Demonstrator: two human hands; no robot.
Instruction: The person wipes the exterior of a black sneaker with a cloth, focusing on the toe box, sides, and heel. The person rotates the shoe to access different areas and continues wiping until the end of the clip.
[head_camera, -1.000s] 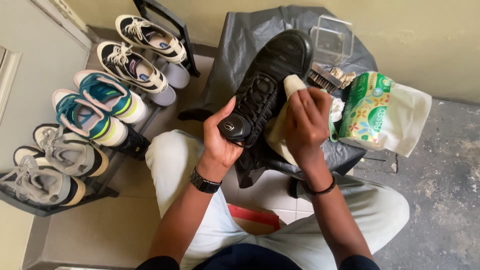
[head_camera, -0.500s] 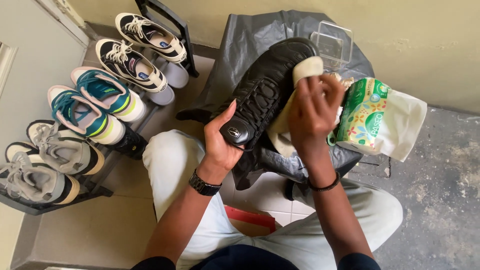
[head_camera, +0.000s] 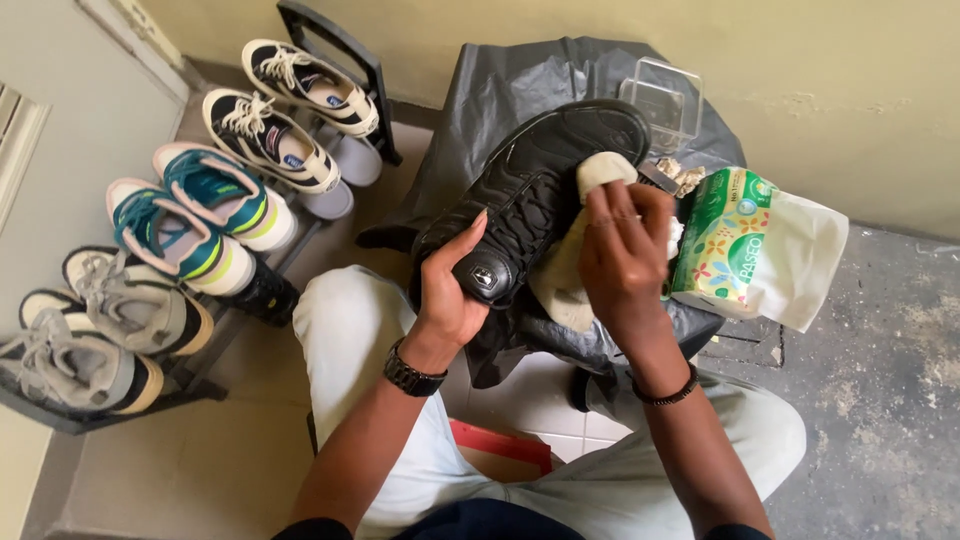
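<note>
A black lace-up shoe (head_camera: 545, 175) lies tilted over a surface covered with a black plastic bag (head_camera: 520, 85). My left hand (head_camera: 452, 290) grips the shoe by its tongue and heel end. My right hand (head_camera: 622, 255) presses a cream cloth (head_camera: 600, 170) against the shoe's side near the toe. More of the cloth hangs down below the shoe, between my hands. A black watch sits on my left wrist and a dark band on my right wrist.
A green and white tissue pack (head_camera: 755, 245) lies right of the shoe. A clear plastic box (head_camera: 662, 100) stands behind it. A black shoe rack (head_camera: 200, 210) on the left holds several sneakers. A red object (head_camera: 500, 445) lies on the floor between my knees.
My right hand and the cloth have slid along the shoe's side toward the toe, then slightly back. My left hand keeps its grip.
</note>
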